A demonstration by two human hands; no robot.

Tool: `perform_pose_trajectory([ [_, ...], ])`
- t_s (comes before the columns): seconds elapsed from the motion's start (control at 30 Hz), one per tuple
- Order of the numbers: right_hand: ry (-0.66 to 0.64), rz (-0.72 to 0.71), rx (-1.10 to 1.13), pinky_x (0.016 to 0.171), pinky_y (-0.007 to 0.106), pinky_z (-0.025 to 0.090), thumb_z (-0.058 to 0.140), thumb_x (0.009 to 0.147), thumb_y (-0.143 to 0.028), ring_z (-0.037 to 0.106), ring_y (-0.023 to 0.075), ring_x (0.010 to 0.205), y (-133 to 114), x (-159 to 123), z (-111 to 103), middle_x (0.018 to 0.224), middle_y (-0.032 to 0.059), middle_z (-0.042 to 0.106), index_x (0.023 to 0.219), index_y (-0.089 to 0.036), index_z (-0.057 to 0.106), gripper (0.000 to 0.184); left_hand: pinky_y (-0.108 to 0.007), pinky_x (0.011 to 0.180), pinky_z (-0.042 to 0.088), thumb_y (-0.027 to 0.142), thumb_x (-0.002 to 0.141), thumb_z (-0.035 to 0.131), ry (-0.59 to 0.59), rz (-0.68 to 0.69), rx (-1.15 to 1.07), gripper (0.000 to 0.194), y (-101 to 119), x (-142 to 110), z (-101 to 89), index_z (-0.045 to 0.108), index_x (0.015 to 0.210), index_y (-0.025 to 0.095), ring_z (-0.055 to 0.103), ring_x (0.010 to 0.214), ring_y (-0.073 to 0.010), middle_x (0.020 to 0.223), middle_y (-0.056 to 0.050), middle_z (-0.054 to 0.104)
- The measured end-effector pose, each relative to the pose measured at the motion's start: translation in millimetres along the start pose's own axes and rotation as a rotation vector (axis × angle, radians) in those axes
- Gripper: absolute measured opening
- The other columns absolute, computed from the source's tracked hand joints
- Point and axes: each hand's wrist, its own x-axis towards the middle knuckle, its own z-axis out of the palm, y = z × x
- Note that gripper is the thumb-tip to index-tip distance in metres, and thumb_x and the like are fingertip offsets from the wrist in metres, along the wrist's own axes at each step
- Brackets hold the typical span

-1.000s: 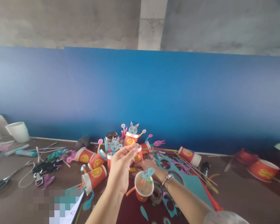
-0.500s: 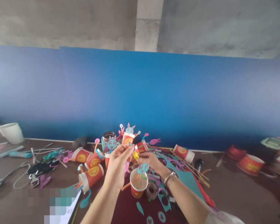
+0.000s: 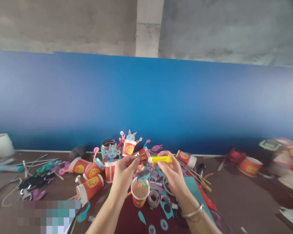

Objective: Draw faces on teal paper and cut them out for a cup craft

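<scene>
My left hand point(image 3: 124, 174) is closed in a pinch on a small dark-looking paper piece point(image 3: 139, 158) at its fingertips. In my right hand point(image 3: 173, 174) a yellow glue stick point(image 3: 164, 159) lies level, its whitish end pointing toward the paper piece but apart from it. Below and between the hands stands a red and white paper cup point(image 3: 139, 202), with a blue paper face point(image 3: 143, 175) above its rim on a straw. Loose on the table in front are a blue leaf-shaped cutout point(image 3: 142, 217) and two round heart cutouts.
Several decorated paper cups point(image 3: 91, 185) lie or stand at left and behind. A tape roll point(image 3: 153, 198), paper scraps and a teal sheet point(image 3: 194, 191) are right of the near cup. Cords and clips point(image 3: 31, 182) lie at left; a blue panel point(image 3: 141, 107) stands behind.
My right hand has moved right, away from my left, and the yellow glue stick now shows plainly in its fingers. My left hand keeps its pinch. The view has shifted slightly right.
</scene>
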Motion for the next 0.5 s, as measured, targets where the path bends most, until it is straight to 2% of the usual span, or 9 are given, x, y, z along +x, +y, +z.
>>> perform_pose_trajectory([
  [0.13,-0.039,-0.142,-0.263,0.054,0.025,0.040,0.055,0.078,-0.024,0.050,0.0131,0.059,-8,-21,7,0.073,-0.0009,0.055,0.086,-0.022,0.051,0.009,-0.021,0.044,0.035,0.041,0.062,0.071,-0.025,0.011,0.004,0.027,-2,-1,3.9,0.067,0.065,0.015,0.047,0.045,-0.0100,0.048,0.002,0.056],
  [0.3,-0.001,-0.354,-0.647,0.071,0.032,0.040,0.056,0.074,-0.018,0.055,0.0182,0.073,-11,-26,10,0.078,0.0013,0.059,0.085,-0.022,0.052,0.012,-0.020,0.045,0.033,0.038,0.063,0.069,-0.013,0.080,0.099,0.024,-4,-1,7.5,0.066,0.064,0.014,0.045,0.046,-0.0095,0.051,0.001,0.058],
  [0.4,0.032,-0.401,-0.713,0.073,0.032,0.039,0.055,0.076,-0.019,0.055,0.0190,0.074,-14,-27,8,0.077,0.0015,0.059,0.085,-0.022,0.051,0.011,-0.020,0.047,0.033,0.037,0.068,0.064,0.016,0.139,0.240,0.023,-7,-2,6.9,0.066,0.067,0.014,0.044,0.048,-0.0096,0.054,0.001,0.058],
  [0.5,-0.008,-0.425,-0.722,0.072,0.032,0.039,0.053,0.076,-0.019,0.055,0.0188,0.073,-15,-27,7,0.078,0.0015,0.059,0.086,-0.022,0.051,0.011,-0.021,0.048,0.032,0.037,0.072,0.060,-0.005,0.189,0.341,0.024,-11,-2,5.0,0.065,0.067,0.014,0.043,0.050,-0.0100,0.055,0.001,0.057],
])
